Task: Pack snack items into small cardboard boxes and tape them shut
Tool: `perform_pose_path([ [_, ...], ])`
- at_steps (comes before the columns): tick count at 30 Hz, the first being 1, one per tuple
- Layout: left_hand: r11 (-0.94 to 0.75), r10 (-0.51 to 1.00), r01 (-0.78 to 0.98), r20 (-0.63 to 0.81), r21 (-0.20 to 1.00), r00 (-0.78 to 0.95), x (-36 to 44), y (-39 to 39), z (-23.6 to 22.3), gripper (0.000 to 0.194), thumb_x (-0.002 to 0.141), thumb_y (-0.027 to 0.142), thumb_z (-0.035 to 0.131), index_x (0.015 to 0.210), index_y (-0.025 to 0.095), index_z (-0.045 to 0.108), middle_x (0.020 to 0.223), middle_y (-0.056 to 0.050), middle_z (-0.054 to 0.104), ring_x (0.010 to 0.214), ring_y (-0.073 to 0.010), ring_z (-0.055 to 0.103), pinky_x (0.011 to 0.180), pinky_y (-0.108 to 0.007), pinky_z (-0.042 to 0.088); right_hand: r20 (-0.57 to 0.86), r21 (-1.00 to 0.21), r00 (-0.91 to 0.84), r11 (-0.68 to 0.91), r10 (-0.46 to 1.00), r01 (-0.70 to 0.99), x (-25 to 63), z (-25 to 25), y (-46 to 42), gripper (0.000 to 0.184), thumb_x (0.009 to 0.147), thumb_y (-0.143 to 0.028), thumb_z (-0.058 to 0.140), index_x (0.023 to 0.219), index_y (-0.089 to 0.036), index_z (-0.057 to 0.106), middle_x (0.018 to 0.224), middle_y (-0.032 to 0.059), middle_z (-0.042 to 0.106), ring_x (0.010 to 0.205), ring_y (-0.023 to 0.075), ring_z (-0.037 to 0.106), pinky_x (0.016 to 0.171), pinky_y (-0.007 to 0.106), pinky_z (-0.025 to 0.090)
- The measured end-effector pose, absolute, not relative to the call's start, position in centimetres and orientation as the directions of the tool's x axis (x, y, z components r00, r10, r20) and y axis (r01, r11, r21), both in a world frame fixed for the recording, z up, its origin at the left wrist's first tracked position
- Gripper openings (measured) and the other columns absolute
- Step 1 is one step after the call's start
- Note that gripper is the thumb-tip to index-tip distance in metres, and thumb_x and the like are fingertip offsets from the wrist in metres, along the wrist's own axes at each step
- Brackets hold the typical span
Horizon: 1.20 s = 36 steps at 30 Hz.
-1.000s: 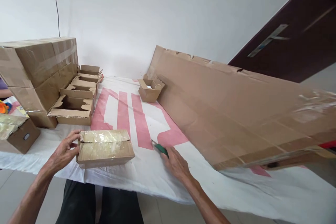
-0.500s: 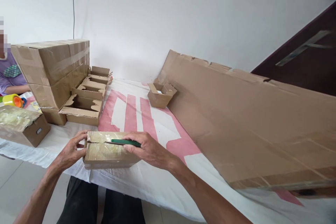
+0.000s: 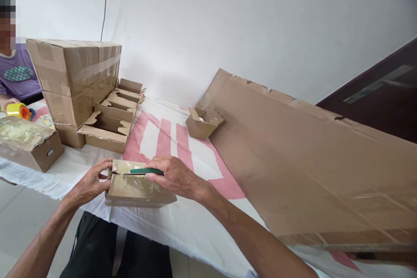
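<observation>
A taped cardboard box (image 3: pixel 137 193) lies near the front edge of the cloth-covered table. My left hand (image 3: pixel 94 182) grips its left end, with fingers and thumb spread across that face. In my right hand (image 3: pixel 174 176) is a green utility knife (image 3: pixel 143 171), held low over the box top. The blade points left along the seam between the top flaps, and a dark slit shows at the left end of that seam. Shiny clear tape covers the top. The knife hand hides the right part of the box.
Stacked sealed boxes (image 3: pixel 81 74) and open-topped boxes (image 3: pixel 107 139) stand at the left. Another taped box (image 3: pixel 45 156) lies nearer. A small open box (image 3: pixel 198 129) sits by a large leaning cardboard carton (image 3: pixel 293 160). A person (image 3: pixel 21 69) sits far left beside a yellow tape roll (image 3: pixel 17 111).
My right hand has drawn the knife a little to the left along the seam. The camera view has shifted slightly, showing more of the person at the left.
</observation>
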<state>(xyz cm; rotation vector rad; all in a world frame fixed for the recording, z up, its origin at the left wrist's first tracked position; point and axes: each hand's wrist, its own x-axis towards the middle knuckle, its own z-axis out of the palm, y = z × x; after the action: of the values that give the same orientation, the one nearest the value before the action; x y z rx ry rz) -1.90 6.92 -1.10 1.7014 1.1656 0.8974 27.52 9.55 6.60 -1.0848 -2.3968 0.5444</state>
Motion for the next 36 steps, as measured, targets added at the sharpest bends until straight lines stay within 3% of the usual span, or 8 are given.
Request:
perform_pose_path([
  [3, -0.191, 0.948, 0.333, 0.085, 0.923, 0.307, -1.9, 6.9, -1.0, 0.044, 0.082, 0.026, 0.07, 0.125, 0.031, 0.079, 0.158, -0.006, 0.058, 0.136, -0.0314, 0.06, 0.099, -0.034, 0.059, 0.182, -0.507, -0.652, 0.638, 0.737, 0.58, 27.3, 6.7, 9.9, 0.018, 0.096, -0.024, 0.068, 0.102, -0.028, 0.086, 0.084, 0.0003, 0.078, 0.077, 0.0173, 0.066, 0.07, 0.028, 0.044],
  [9, -0.187, 0.951, 0.345, 0.081, 0.92, 0.299, -1.8, 6.8, -0.8, 0.042, 0.081, 0.028, 0.072, 0.123, 0.031, 0.08, 0.156, -0.006, 0.059, 0.134, -0.0308, 0.062, 0.097, -0.033, 0.059, 0.215, -0.46, -0.677, 0.684, 0.704, 0.566, 26.7, 7.3, 10.3, 0.012, 0.096, -0.025, 0.07, 0.09, -0.025, 0.08, 0.079, -0.0004, 0.072, 0.073, 0.0163, 0.061, 0.069, 0.029, 0.04],
  [12, -0.185, 0.951, 0.354, 0.077, 0.917, 0.299, -1.8, 6.8, -0.4, 0.043, 0.081, 0.028, 0.072, 0.123, 0.031, 0.08, 0.155, -0.005, 0.06, 0.132, -0.0306, 0.062, 0.098, -0.034, 0.059, 0.245, -0.481, -0.669, 0.687, 0.702, 0.544, 26.4, 8.3, 10.2, 0.012, 0.095, -0.026, 0.072, 0.084, -0.024, 0.077, 0.075, -0.0016, 0.069, 0.07, 0.015, 0.059, 0.069, 0.029, 0.039],
  [16, -0.18, 0.952, 0.366, 0.067, 0.913, 0.3, -1.7, 6.6, -0.1, 0.044, 0.08, 0.029, 0.072, 0.124, 0.03, 0.08, 0.155, -0.006, 0.06, 0.131, -0.0314, 0.062, 0.099, -0.036, 0.059, 0.176, -0.532, -0.69, 0.658, 0.702, 0.533, 26.3, 10.2, 9.9, 0.016, 0.099, -0.023, 0.063, 0.089, -0.022, 0.077, 0.079, -0.0008, 0.07, 0.071, 0.0136, 0.057, 0.068, 0.028, 0.038],
  [20, -0.182, 0.954, 0.385, 0.068, 0.904, 0.293, -1.8, 6.6, -0.2, 0.042, 0.079, 0.028, 0.07, 0.12, 0.029, 0.079, 0.155, -0.007, 0.06, 0.131, -0.0311, 0.062, 0.099, -0.037, 0.058, 0.081, -0.65, -0.66, 0.542, 0.747, 0.533, 26.9, 10.8, 9.6, 0.023, 0.1, -0.029, 0.059, 0.089, -0.019, 0.075, 0.076, -0.0008, 0.065, 0.068, 0.0122, 0.052, 0.063, 0.027, 0.036],
  [26, -0.232, 0.957, 0.389, 0.137, 0.892, 0.257, -1.9, 6.9, -0.8, 0.024, 0.079, 0.026, 0.066, 0.101, 0.025, 0.075, 0.147, -0.007, 0.065, 0.126, -0.0287, 0.064, 0.091, -0.034, 0.06, -0.108, -0.922, -0.586, 0.139, 0.803, 0.361, 28.4, 8.0, 9.4, 0.037, 0.093, -0.054, 0.069, 0.091, -0.017, 0.073, 0.077, 0.0009, 0.069, 0.054, 0.0086, 0.051, 0.051, 0.024, 0.036],
  [32, -0.238, 0.962, 0.391, 0.158, 0.889, 0.225, -1.9, 8.1, -0.8, 0.02, 0.079, 0.031, 0.06, 0.088, 0.022, 0.076, 0.145, -0.011, 0.067, 0.129, -0.0316, 0.063, 0.085, -0.034, 0.06, -0.09, -0.984, -0.567, 0.013, 0.819, 0.175, 28.8, 5.0, 9.1, 0.051, 0.088, -0.067, 0.075, 0.088, -0.016, 0.071, 0.074, 0.0021, 0.073, 0.047, 0.007, 0.053, 0.044, 0.021, 0.036],
  [36, -0.214, 0.958, 0.445, 0.275, 0.869, -0.076, -2.0, 7.7, 0.4, 0.024, 0.081, 0.042, 0.063, 0.08, 0.021, 0.073, 0.135, -0.017, 0.072, 0.119, -0.0336, 0.068, 0.082, -0.037, 0.058, -0.07, -0.991, -0.567, 0.007, 0.821, 0.133, 28.7, 4.7, 8.7, 0.05, 0.089, -0.066, 0.075, 0.087, -0.016, 0.071, 0.076, 0.0025, 0.074, 0.047, 0.0068, 0.053, 0.043, 0.021, 0.037],
])
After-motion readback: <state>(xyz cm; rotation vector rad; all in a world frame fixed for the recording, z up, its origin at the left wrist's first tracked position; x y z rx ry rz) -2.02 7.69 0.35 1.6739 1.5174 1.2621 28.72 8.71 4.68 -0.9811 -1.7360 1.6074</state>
